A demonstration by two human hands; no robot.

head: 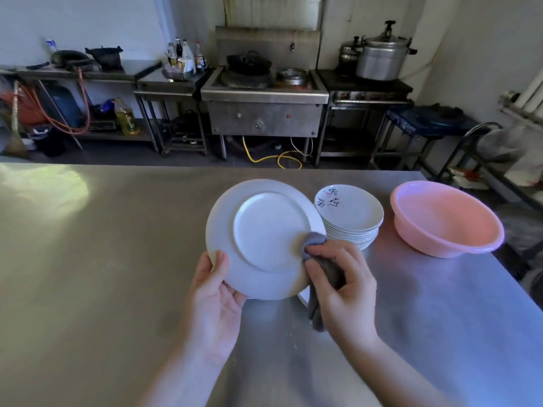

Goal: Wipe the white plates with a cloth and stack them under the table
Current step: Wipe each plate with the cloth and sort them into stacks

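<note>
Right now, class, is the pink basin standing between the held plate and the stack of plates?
No: the stack of plates stands between the held plate and the pink basin.

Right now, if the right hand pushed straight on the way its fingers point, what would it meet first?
The cloth it grips, already pressed on the plate. So the right hand would meet the plate's underside first, though depth is hard to judge.
</note>
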